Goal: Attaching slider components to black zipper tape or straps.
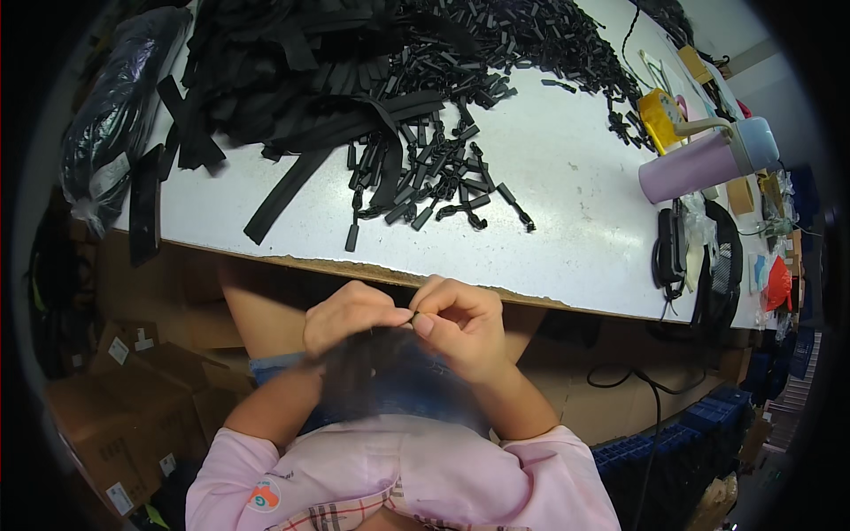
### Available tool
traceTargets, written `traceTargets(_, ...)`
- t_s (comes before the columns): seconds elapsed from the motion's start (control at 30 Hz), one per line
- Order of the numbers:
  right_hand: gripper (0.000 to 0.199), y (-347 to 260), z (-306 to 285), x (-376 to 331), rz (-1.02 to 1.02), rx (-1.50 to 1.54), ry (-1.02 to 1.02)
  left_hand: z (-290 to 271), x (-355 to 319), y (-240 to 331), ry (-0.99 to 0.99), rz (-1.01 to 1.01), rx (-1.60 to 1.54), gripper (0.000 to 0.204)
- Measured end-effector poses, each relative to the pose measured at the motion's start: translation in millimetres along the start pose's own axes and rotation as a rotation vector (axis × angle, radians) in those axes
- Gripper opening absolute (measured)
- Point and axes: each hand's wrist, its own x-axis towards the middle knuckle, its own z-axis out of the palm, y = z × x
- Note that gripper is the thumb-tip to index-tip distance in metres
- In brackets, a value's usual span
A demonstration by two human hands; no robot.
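Note:
My left hand [352, 317] and my right hand [462, 326] meet just off the table's front edge, above my lap. The fingertips of both are pinched together on a small dark piece [416, 316], mostly hidden by the fingers. Below the hands, over my lap, is a blurred black thing [359, 367], perhaps a strip; whether it joins the pinched piece I cannot tell. On the table beyond lies a loose heap of small black cord pulls [434, 173] with slim rectangular ends. Black fabric straps [301, 133] are piled left of them.
The white table [567, 221] has a chipped front edge. More black pulls [549, 40] heap at the back. A purple bottle [686, 168], a yellow tape roll [660, 119] and a black pouch [671, 248] lie right. Plastic-wrapped black material [119, 115] hangs left; cardboard boxes [124, 416] stand below.

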Motion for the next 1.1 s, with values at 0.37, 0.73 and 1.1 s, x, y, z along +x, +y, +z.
traceTargets(0.37, 0.013, -4, -11, 53, -0.43, -1.269, 0.247, 5, -4, -3, 0.233, -0.693, -0.901, 0.02)
traceTargets(0.73, 0.012, -5, -26, 51, -0.317, -1.375, 0.142, 12, 0, -7, 0.257, -0.599, -0.664, 0.018)
traceTargets(1.1, 0.014, -19, -12, 20, 0.283, 0.037, -0.041, 17, 0, -3, 0.185, -0.549, -0.577, 0.012)
